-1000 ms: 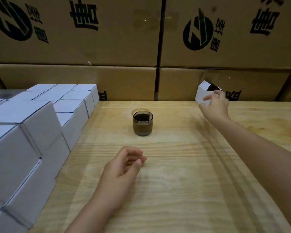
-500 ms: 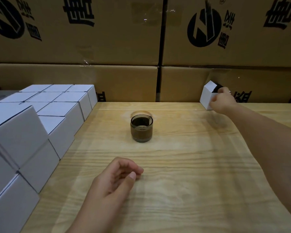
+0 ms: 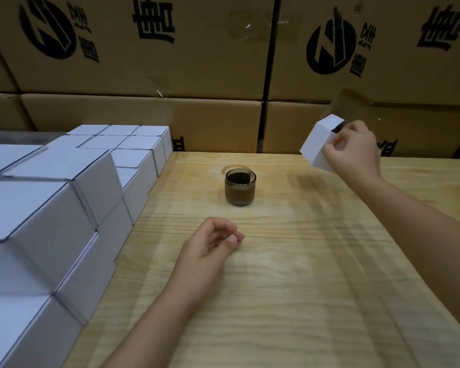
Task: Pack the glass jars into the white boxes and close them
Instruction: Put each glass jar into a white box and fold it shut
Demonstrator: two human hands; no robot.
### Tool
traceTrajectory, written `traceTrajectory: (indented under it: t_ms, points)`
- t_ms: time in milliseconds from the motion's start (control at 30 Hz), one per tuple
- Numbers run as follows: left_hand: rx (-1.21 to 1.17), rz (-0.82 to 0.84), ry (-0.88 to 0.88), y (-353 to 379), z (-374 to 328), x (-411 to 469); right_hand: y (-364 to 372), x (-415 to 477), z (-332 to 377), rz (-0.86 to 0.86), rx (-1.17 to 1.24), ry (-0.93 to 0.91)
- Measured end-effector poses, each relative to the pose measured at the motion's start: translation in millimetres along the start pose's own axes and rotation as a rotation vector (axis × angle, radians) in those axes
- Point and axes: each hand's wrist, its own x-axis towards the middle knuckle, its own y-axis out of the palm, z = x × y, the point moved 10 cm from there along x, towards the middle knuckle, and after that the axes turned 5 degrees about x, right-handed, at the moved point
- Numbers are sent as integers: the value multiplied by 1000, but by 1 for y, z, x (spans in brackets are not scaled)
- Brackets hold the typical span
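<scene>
White closed boxes (image 3: 64,195) stacked left of the glass jar (image 3: 240,189) suggest much is packed; the jar stands unboxed on the wooden table (image 3: 303,274). Beyond it to the right, the right hand (image 3: 353,152) grips a tilted white box (image 3: 318,147); nearer than the jar, the left hand (image 3: 210,251) lies loosely curled, empty. Brown cartons (image 3: 170,62) behind the jar bear a round black logo and characters I cannot read.

The left hand (image 3: 210,244) is held low in the near middle, palm turned inward, with its fingers loosely curled and nothing between them; its forearm is stretched in from the lower edge. The right arm is extended far forward, and a tilted white box (image 3: 316,146) is gripped by the right hand (image 3: 353,151), fingers curled round its upper edge.
</scene>
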Motion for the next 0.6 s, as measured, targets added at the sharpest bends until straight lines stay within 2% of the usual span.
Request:
traceTrajectory:
  t_ms: [267, 433, 600]
  points:
    - [-96, -8, 44, 0, -23, -4, -55, -133, 99, -145, 251, -155]
    - [-109, 4, 63, 0, -33, -9, -52, -197, 154, -160, 257, -300]
    - [-70, -131, 22, -11, -26, -7, -37, -222, 164, -162, 220, -431]
